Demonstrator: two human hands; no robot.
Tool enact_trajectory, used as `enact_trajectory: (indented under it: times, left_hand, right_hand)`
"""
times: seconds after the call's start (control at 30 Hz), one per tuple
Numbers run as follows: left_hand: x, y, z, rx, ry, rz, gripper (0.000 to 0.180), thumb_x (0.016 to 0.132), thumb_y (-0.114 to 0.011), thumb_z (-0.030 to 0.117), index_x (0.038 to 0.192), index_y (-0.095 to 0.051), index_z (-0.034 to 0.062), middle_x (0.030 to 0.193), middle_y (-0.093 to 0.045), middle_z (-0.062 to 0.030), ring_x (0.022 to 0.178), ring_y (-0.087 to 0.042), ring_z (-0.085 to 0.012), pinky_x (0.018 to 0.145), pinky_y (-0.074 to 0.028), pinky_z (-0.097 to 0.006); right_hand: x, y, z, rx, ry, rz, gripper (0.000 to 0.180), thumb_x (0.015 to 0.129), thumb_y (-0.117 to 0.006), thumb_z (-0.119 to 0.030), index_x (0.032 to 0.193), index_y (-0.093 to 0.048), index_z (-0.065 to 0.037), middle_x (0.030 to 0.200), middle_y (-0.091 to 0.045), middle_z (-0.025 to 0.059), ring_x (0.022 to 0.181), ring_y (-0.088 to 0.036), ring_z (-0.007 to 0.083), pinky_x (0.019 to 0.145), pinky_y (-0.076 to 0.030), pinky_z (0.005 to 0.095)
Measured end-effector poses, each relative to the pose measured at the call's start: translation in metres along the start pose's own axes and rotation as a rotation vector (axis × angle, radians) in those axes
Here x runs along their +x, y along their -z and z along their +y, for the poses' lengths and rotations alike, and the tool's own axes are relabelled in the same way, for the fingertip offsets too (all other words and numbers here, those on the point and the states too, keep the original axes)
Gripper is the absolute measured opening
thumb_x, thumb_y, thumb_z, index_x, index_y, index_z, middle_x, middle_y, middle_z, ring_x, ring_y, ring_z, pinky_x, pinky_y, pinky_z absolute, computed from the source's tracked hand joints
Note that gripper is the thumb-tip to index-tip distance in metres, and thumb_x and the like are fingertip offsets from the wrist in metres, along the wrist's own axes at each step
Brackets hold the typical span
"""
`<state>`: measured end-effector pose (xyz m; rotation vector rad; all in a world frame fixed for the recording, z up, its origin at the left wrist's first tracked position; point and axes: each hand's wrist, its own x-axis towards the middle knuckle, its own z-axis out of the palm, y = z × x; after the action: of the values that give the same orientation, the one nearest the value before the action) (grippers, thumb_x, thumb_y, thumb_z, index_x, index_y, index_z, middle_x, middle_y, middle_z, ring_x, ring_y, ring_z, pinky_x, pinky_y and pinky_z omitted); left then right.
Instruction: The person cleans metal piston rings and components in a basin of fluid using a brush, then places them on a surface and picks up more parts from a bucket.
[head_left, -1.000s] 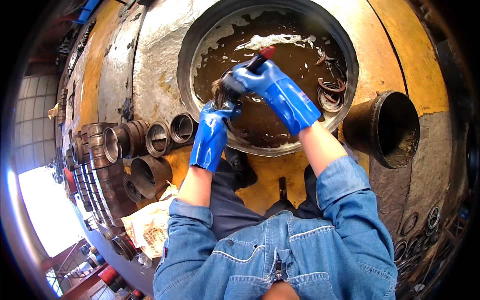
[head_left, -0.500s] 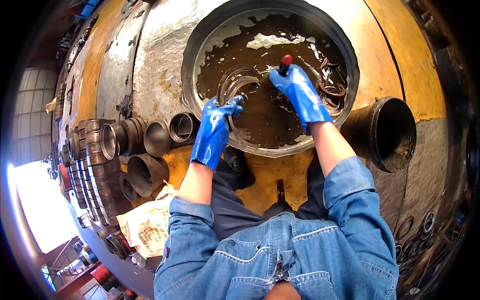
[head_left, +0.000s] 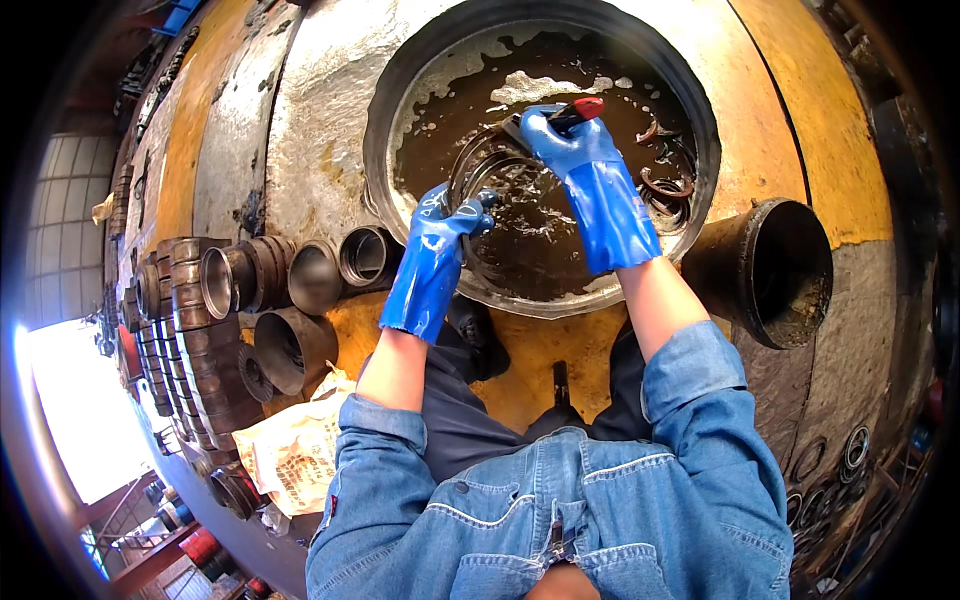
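Both my hands wear blue rubber gloves over a round basin (head_left: pixel 400 110) filled with dark brown oily liquid. My left hand (head_left: pixel 447 217) grips the lower edge of a large dark metal ring (head_left: pixel 475 160) that stands partly out of the liquid. My right hand (head_left: pixel 560 135) is closed on a brush with a red handle tip (head_left: pixel 585 107), its head pressed against the ring's upper part. The liquid splashes around the ring.
More rusty rings (head_left: pixel 665 185) lie at the basin's right side. A dark round bucket (head_left: pixel 770 270) stands to the right. Several metal sleeves and cylinders (head_left: pixel 270 290) are stacked on the left, beside a crumpled sack (head_left: pixel 295 450). The floor is yellow and grey.
The basin now sits larger and lower in view. My right hand has moved with the brush across the ring, and my left hand has kept its hold on the ring's edge.
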<state>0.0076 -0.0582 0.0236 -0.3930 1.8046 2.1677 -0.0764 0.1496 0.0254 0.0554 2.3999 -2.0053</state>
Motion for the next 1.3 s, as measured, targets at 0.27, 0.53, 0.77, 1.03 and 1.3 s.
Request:
enact_trajectory:
  times: [0.27,0.53,0.77,1.03,1.3]
  left_hand:
    - [0.008,0.004,0.004,0.069,-0.074,-0.085,0.034,0.096,-0.068,0.005,0.13,-0.068,0.0001,0.114,-0.074,-0.0101,0.094,-0.07,-0.0175,0.082,-0.06,-0.032]
    - [-0.004,-0.002,0.007,0.086,-0.038,-0.03,0.036,0.098,-0.068,0.006,0.133,-0.064,-0.0034,0.117,-0.075,-0.0156,0.089,-0.071,-0.0176,0.079,-0.061,-0.029]
    - [0.003,0.002,0.008,0.067,0.061,0.004,0.039,0.101,-0.068,0.021,0.133,-0.064,-0.0011,0.118,-0.075,-0.0151,0.084,-0.07,-0.0162,0.078,-0.058,-0.029]
    - [0.038,0.001,0.012,-0.311,0.362,-0.015,0.067,0.103,-0.048,0.066,0.138,-0.061,0.0106,0.123,-0.074,-0.0132,0.093,-0.072,-0.0261,0.081,-0.057,-0.043]
    - [0.034,0.0,0.003,-0.651,0.354,0.086,0.088,0.099,-0.044,0.074,0.153,-0.048,0.0055,0.154,-0.05,-0.0242,0.14,-0.05,-0.0416,0.118,-0.038,-0.062]
  right_hand:
    - [-0.021,-0.011,-0.04,-0.016,-0.084,-0.265,0.027,0.092,-0.07,-0.032,0.097,-0.076,-0.006,0.086,-0.076,0.0062,0.078,-0.07,0.015,0.076,-0.055,0.0329]
    - [-0.012,0.02,0.031,0.143,-0.474,0.236,0.034,0.092,-0.069,-0.037,0.094,-0.077,-0.004,0.084,-0.078,0.0073,0.077,-0.072,0.0162,0.071,-0.055,0.0336]
    - [-0.005,0.02,0.053,-0.406,-0.456,0.175,0.033,0.092,-0.065,-0.034,0.097,-0.075,-0.003,0.08,-0.074,0.0158,0.076,-0.073,0.0261,0.076,-0.056,0.0399]
    - [0.01,-0.028,0.068,0.324,-0.111,-0.052,0.027,0.094,-0.066,-0.028,0.088,-0.071,-0.003,0.075,-0.068,0.0046,0.07,-0.062,0.0108,0.068,-0.052,0.0342]
    - [-0.067,-0.05,-0.015,-0.063,0.287,-0.123,0.018,0.089,-0.07,-0.022,0.103,-0.078,-0.013,0.1,-0.075,0.0176,0.093,-0.074,0.0367,0.081,-0.059,0.0435]
